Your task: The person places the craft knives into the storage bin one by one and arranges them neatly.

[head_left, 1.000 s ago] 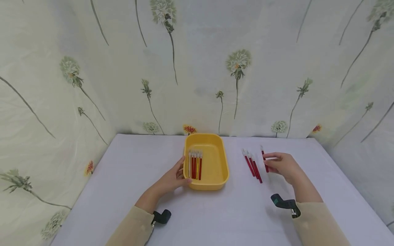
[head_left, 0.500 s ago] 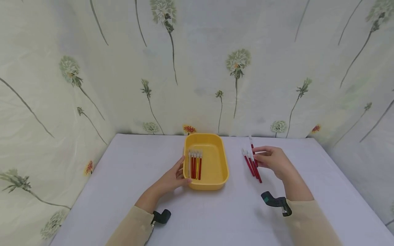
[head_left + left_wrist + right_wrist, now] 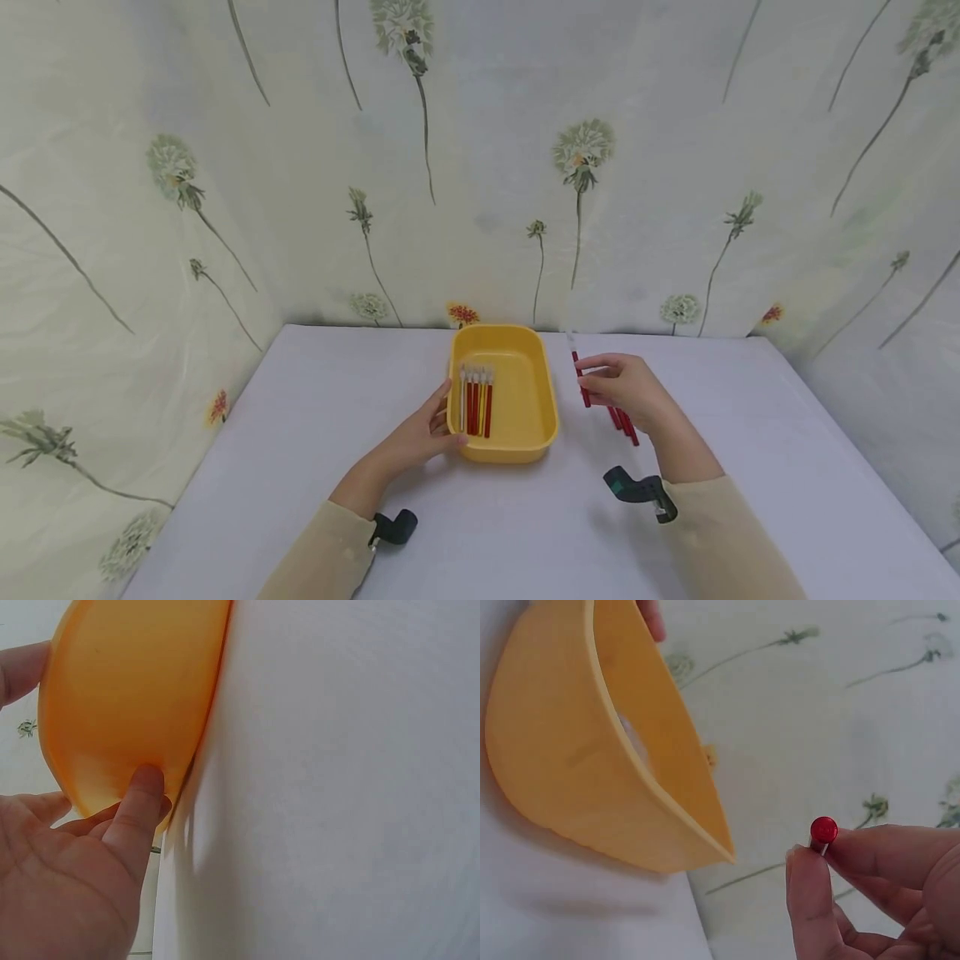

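Note:
In the head view a yellow plastic tray (image 3: 521, 400) stands near the back middle of the table. My left hand (image 3: 416, 437) grips its near-left corner, thumb at the front rim and fingers along the left wall. The left wrist view shows fingertips (image 3: 147, 780) against the tray's outer wall. My right hand (image 3: 626, 387) pinches a thin red paintbrush (image 3: 580, 377) between thumb and fingers, pale tip upward, just right of the tray. Its round red end (image 3: 824, 829) faces the right wrist camera. Several similar brushes (image 3: 480, 404) lie side by side in the tray's left part.
More red brushes (image 3: 624, 425) lie on the white table (image 3: 525, 533) under the right hand, their upper parts hidden by it. A flower-printed cloth (image 3: 480, 167) hangs behind the table and at both sides.
My right hand has moved left with the red paintbrush, from right of the loose brushes, across them, toward the tray. The left hand and the tray have stayed in place.

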Motion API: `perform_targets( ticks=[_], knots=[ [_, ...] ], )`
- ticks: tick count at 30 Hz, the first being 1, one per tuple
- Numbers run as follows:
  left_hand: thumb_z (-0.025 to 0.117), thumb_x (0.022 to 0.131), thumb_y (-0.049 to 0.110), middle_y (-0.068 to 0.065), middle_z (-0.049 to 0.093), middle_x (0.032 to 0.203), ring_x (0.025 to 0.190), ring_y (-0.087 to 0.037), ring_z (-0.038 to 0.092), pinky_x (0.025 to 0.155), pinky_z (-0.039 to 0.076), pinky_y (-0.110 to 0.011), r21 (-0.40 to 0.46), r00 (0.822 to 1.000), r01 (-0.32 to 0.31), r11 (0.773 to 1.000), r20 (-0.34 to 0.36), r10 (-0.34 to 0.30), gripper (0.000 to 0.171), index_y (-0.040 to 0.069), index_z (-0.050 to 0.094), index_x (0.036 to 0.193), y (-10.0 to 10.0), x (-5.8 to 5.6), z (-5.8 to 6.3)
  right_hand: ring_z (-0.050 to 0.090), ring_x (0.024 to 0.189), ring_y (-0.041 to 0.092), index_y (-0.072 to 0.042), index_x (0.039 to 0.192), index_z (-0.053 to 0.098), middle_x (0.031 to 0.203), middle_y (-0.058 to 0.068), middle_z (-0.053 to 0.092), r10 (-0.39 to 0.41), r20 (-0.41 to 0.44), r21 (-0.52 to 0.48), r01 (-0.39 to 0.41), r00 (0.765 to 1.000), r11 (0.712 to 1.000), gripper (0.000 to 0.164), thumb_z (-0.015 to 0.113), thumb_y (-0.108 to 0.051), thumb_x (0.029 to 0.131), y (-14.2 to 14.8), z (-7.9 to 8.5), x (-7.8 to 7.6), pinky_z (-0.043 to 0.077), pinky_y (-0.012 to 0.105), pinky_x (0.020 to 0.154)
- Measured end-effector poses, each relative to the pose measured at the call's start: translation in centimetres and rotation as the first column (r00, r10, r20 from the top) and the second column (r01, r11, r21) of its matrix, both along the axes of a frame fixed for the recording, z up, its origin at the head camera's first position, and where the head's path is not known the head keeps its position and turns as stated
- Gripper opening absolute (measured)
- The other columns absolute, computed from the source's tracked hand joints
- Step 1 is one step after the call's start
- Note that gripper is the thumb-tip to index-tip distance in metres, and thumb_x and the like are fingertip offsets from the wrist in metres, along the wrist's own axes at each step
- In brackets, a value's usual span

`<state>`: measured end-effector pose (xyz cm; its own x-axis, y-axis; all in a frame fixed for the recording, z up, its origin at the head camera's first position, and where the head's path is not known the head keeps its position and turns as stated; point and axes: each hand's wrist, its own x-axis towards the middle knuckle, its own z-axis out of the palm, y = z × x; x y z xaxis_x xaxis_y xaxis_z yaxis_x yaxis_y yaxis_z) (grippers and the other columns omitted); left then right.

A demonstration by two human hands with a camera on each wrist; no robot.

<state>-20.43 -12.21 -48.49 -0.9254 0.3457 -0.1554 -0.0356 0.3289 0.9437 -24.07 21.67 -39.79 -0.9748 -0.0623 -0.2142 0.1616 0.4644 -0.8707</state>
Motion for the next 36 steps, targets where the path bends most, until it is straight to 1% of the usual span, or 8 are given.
perform_targets(
  ticks=[5, 10, 15, 18, 23, 27, 31, 36],
  knots=[
    [0.079, 0.087, 0.039, -0.007, 0.03, 0.163, 0.145, -0.025, 0.037, 0.116, 0.033, -0.045, -0.013, 1.0, 0.0, 1.0, -0.003, 0.0, 0.103, 0.029, 0.01, 0.162, 0.0, -0.1, 0.2, 0.071, 0.093, 0.022, -0.005, 0.131, 0.064, 0.118, 0.018, 0.066, 0.015, 0.016, -0.025, -0.014, 1.0, 1.0, 0.037, 0.07, -0.018, 0.096, -1.5, -0.4, -0.3, 0.059, 0.032, 0.087],
    [0.078, 0.087, 0.039, -0.007, 0.028, 0.163, 0.146, -0.025, 0.036, 0.116, 0.033, -0.045, -0.016, 1.0, 0.011, 1.0, 0.003, -0.011, 0.103, 0.029, 0.01, 0.162, -0.1, -0.1, 0.4, 0.071, 0.095, 0.025, -0.004, 0.128, 0.064, 0.122, 0.02, 0.065, 0.002, 0.029, -0.077, 0.0, 1.0, 0.997, 0.034, 0.069, -0.014, 0.096, -3.1, -0.7, -0.6, 0.059, 0.032, 0.086],
    [0.079, 0.086, 0.039, -0.008, 0.029, 0.163, 0.146, -0.026, 0.035, 0.116, 0.033, -0.046, -0.015, 1.0, 0.006, 1.0, 0.007, -0.005, 0.102, 0.03, 0.011, 0.162, -0.2, -0.1, 0.3, 0.071, 0.097, 0.029, 0.001, 0.13, 0.062, 0.121, 0.022, 0.065, 0.016, 0.039, -0.125, -0.011, 0.999, 0.992, 0.036, 0.068, -0.01, 0.096, -4.5, -1.3, -0.7, 0.059, 0.031, 0.084],
    [0.079, 0.086, 0.039, -0.008, 0.028, 0.163, 0.146, -0.026, 0.035, 0.117, 0.032, -0.046, -0.014, 1.0, 0.001, 1.0, 0.012, -0.001, 0.102, 0.031, 0.012, 0.162, -0.2, -0.1, 0.2, 0.071, 0.093, 0.027, 0.002, 0.13, 0.062, 0.119, 0.023, 0.065, 0.03, 0.044, -0.143, -0.024, 0.999, 0.989, 0.036, 0.067, -0.009, 0.096, -5.4, -1.8, -0.8, 0.06, 0.031, 0.083],
    [0.08, 0.087, 0.034, -0.009, 0.028, 0.163, 0.147, -0.027, 0.034, 0.117, 0.031, -0.044, 0.028, 1.0, 0.022, 0.999, 0.01, -0.022, 0.103, 0.028, 0.01, 0.162, -0.4, -0.2, 0.2, 0.071, 0.088, 0.022, 0.0, 0.125, 0.065, 0.116, 0.019, 0.066, 0.017, 0.056, -0.132, -0.009, 0.998, 0.991, 0.031, 0.069, -0.009, 0.095, -7.4, -2.6, -0.7, 0.06, 0.031, 0.082],
    [0.08, 0.087, 0.032, -0.011, 0.027, 0.163, 0.147, -0.028, 0.033, 0.117, 0.031, -0.043, 0.062, 0.999, 0.034, 0.998, 0.016, -0.035, 0.104, 0.026, 0.009, 0.163, -0.5, -0.2, 0.2, 0.071, 0.086, 0.022, 0.0, 0.123, 0.066, 0.114, 0.018, 0.067, 0.011, 0.038, -0.106, -0.007, 0.999, 0.994, 0.03, 0.069, -0.008, 0.095, -8.9, -2.9, -0.6, 0.06, 0.033, 0.081],
    [0.079, 0.088, 0.032, -0.011, 0.027, 0.163, 0.147, -0.029, 0.033, 0.117, 0.032, -0.044, 0.054, 0.999, 0.036, 0.998, 0.018, -0.037, 0.103, 0.026, 0.009, 0.163, -0.5, -0.2, 0.2, 0.071, 0.083, 0.023, 0.001, 0.123, 0.067, 0.11, 0.018, 0.069, 0.008, 0.027, -0.1, -0.005, 1.0, 0.995, 0.029, 0.068, -0.006, 0.095, -10.0, -3.0, -0.5, 0.061, 0.034, 0.079],
    [0.077, 0.089, 0.031, -0.011, 0.028, 0.162, 0.146, -0.028, 0.034, 0.117, 0.031, -0.043, 0.05, 0.999, 0.039, 0.998, 0.015, -0.04, 0.1, 0.026, 0.009, 0.163, -0.6, -0.2, 0.2, 0.072, 0.081, 0.022, 0.001, 0.12, 0.068, 0.106, 0.017, 0.07, 0.014, 0.049, -0.072, -0.011, 0.999, 0.997, 0.027, 0.069, -0.007, 0.094, -11.3, -3.3, -0.4, 0.062, 0.034, 0.076]
  ],
)
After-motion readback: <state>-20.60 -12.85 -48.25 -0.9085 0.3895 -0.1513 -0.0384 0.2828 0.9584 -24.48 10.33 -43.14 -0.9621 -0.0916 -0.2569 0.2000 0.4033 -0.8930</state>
